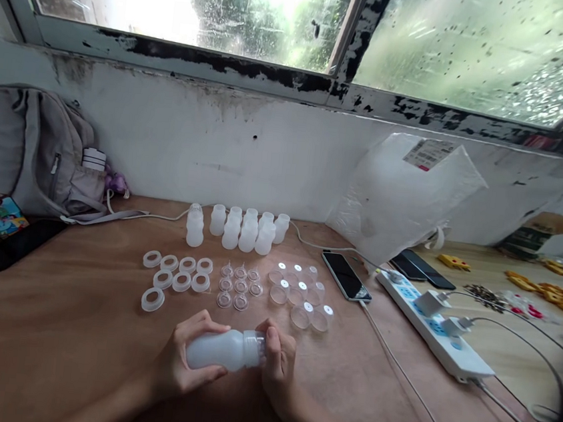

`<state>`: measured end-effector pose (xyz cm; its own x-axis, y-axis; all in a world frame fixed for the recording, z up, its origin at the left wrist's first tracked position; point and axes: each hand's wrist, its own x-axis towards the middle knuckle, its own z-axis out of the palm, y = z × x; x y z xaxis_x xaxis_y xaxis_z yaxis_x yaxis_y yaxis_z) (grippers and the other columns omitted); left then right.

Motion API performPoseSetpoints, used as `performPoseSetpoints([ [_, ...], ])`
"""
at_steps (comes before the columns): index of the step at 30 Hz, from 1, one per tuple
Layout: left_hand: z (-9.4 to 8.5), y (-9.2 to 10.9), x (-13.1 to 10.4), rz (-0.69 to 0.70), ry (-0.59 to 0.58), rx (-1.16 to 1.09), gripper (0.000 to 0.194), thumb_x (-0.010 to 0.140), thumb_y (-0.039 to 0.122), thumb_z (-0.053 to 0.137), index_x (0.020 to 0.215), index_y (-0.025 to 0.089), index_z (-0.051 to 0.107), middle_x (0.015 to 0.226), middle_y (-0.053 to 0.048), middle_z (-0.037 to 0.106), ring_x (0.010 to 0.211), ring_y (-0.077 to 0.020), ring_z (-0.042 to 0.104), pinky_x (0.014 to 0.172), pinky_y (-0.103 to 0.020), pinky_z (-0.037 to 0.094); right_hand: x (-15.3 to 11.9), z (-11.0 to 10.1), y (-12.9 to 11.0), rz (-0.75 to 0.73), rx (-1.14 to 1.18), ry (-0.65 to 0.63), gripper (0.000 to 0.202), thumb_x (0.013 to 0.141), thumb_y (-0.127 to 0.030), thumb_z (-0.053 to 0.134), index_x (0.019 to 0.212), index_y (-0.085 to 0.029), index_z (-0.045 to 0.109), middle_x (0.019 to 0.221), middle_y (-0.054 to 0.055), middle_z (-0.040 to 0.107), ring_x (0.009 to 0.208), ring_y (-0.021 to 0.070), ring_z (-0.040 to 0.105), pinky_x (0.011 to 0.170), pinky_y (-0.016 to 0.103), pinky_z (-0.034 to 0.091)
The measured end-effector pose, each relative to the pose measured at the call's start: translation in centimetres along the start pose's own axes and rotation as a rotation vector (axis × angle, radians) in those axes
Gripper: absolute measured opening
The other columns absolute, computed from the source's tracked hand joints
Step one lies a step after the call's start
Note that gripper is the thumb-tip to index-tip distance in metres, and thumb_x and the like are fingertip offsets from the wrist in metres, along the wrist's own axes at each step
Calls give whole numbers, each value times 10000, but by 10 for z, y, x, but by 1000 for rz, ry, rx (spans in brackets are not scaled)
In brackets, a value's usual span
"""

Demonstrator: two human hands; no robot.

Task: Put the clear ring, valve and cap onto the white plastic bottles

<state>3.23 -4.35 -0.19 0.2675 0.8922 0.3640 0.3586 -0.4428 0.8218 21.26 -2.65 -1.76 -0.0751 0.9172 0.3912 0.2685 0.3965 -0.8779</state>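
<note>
Milky-white plastic bottle (216,350) gripped at both ends

From here I see it lying sideways over the brown counter (71,343), close to the person. The left hand (186,355) clasps its base end between thumb and fingers; the right hand (278,362) grips the clear ribbed plastic cap (253,349) at the other. Beyond sit translucent white rings (181,288), clear nipple-shaped pieces (241,286) and clear round cups (297,296), left to right. Small frosted-white bottles (247,234) stand upright behind them, near the white wall (248,147).
</note>
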Motion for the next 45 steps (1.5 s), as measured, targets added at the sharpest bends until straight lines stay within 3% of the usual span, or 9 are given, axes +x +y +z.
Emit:
performPoseSetpoints([
  [7,-6,-4,7,-145,-68,-111,376,580,364,655,910,191,603,766,-11,535,664,-148,527,585,-254,433,7,-3,0,-31,-26,-59,336,839,-348,300,568,-192,423,474,-26,410,415,100,386,429,233,279],
  [10,-8,0,9,-186,-50,-101,357,614,349,651,927,193,580,819,-19,554,736,-161,544,626,-258,457,16,-5,-5,49,26,-103,296,834,-355,352,623,-182,469,536,-19,454,468,100,412,447,221,307],
  [15,-10,1,12,-9,90,115,358,676,316,618,1004,214,515,936,-45,557,854,-190,545,732,-316,463,30,-7,-11,225,310,-150,236,807,-398,436,923,-204,502,679,-17,490,511,100,453,425,206,362],
  [24,-19,-27,15,175,138,418,554,729,343,567,1212,218,327,1165,-91,481,1077,-236,463,902,-389,395,53,-7,-15,119,318,-153,310,750,-352,551,1015,-192,559,770,15,561,590,124,532,579,281,464],
  [29,-29,-31,21,114,327,378,575,747,294,544,1249,215,275,1230,-100,426,1146,-238,398,939,-406,359,99,-9,-37,43,216,-112,379,735,-359,565,1069,-181,546,793,34,581,659,139,547,606,282,477],
  [32,-36,-41,25,105,418,425,413,767,240,503,1163,213,392,1162,-77,477,1100,-221,437,914,-386,381,138,0,-49,-97,61,-90,351,726,-331,573,1047,-190,557,910,56,587,733,147,552,657,291,474],
  [36,-45,-59,29,112,403,606,192,755,181,481,931,211,551,977,-48,566,944,-208,519,855,-379,408,183,29,-56,-187,-192,-75,390,696,-233,605,1074,-182,524,938,64,593,764,145,560,679,281,467],
  [40,-53,-67,31,107,385,682,154,746,183,479,870,203,569,899,-42,586,873,-205,536,803,-363,425,210,60,-51,-194,-481,-141,334,725,-172,577,1055,-166,527,975,68,609,803,144,568,712,266,447],
  [45,-53,-63,30,96,289,751,183,742,182,484,901,209,572,938,-49,577,910,-212,517,814,-365,409,228,81,-34,-198,-604,-182,291,726,-124,561,1014,-164,550,966,81,625,846,187,563,743,313,410],
])
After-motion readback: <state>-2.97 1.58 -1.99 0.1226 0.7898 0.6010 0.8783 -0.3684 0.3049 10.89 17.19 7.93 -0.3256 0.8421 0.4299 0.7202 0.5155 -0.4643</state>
